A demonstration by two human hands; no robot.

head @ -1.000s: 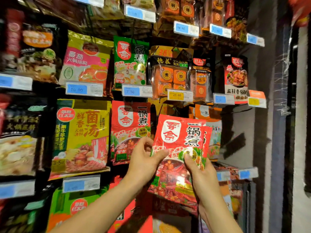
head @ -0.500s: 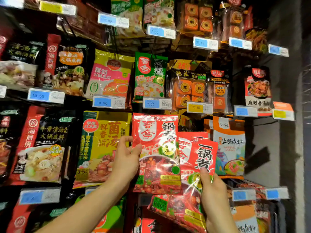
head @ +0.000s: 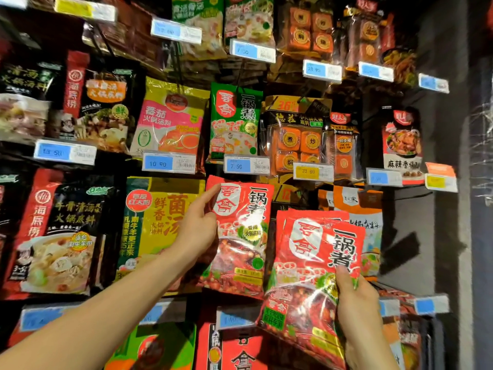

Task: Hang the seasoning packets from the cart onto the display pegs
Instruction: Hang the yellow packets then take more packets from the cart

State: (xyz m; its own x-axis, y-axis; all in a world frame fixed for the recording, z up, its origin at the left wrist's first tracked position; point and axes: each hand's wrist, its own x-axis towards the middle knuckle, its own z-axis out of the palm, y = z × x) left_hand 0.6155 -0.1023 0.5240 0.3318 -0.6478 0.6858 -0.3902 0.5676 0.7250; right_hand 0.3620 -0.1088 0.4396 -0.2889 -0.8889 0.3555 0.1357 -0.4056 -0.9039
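A red seasoning packet (head: 245,236) hangs in the middle row of the display wall. My left hand (head: 198,225) touches its left edge, with the index finger stretched up to its top corner and the thumb hidden behind it. My right hand (head: 352,295) grips a small stack of matching red packets (head: 312,263), held tilted just right of the hanging one and below its top. The peg behind the hanging packet is hidden.
Other hanging packets fill the wall: a yellow-green one (head: 157,225) to the left, a green one (head: 234,121) above, an orange-white one (head: 360,209) behind the held stack. Price tags (head: 246,164) jut out on peg ends. A grey wall (head: 450,182) bounds the right side.
The left hand let go of the shared packets and moved up and left to the hanging packet's top corner. The right hand now holds the stack alone, to the right. The view has tilted up.
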